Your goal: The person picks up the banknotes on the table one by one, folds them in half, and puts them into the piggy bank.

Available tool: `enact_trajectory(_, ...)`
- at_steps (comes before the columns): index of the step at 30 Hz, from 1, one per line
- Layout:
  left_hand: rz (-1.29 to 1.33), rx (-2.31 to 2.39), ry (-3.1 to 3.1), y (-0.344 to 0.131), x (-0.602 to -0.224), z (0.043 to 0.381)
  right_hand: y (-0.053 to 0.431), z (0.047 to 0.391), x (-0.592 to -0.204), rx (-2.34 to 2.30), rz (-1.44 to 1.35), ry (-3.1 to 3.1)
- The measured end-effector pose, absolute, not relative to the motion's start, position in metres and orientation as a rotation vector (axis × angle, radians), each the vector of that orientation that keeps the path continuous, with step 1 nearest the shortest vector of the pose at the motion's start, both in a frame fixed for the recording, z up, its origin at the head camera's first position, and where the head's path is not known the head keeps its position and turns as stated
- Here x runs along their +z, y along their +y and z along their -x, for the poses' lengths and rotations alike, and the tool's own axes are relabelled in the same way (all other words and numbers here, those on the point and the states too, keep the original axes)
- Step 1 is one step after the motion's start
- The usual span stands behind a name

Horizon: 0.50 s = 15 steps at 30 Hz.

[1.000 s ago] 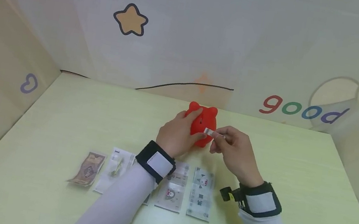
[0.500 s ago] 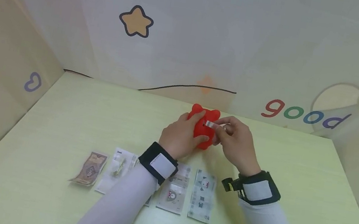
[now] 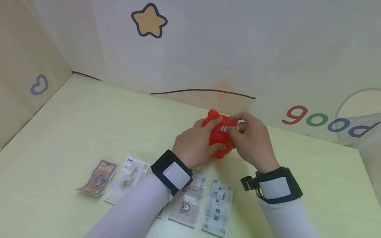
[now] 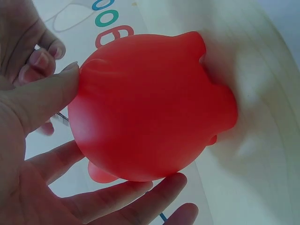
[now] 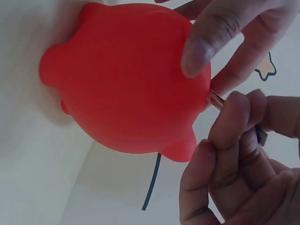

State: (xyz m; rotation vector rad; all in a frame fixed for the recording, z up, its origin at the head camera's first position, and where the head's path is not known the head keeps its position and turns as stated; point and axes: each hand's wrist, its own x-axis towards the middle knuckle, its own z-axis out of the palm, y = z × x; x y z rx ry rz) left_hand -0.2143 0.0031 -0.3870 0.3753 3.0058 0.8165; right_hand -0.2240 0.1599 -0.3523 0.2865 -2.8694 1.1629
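Note:
A red piggy bank (image 3: 215,138) stands on the table toward the back wall, its round body filling the left wrist view. My left hand (image 3: 193,142) grips it from the left, the thumb and spread fingers around its side. Over its top, my right hand (image 3: 252,140) pinches a small, narrow folded banknote (image 3: 224,128) between thumb and fingers. In the right wrist view the end of the folded note (image 5: 216,99) meets the top of the bank, where the slot is. How far it reaches inside is hidden.
Nearer me lie a brown banknote (image 3: 100,178), a white note marked 1 (image 3: 131,174), a greyish-pink note (image 3: 187,204) and a pale green note marked 2 (image 3: 218,210). My left sleeve partly covers another. A printed backdrop (image 3: 202,46) encloses the table.
My right hand has moved up and slightly forward, bringing the folded banknote from the bank's right side to its top slot. My left hand keeps its hold; the view has shifted slightly.

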Motion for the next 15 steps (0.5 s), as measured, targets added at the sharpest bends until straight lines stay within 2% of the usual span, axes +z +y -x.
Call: enact_trajectory(15,-0.396,0.807,3.004,0.001,-0.385,0.214,0.146,0.240,-0.342,1.085,-0.350,-2.957)
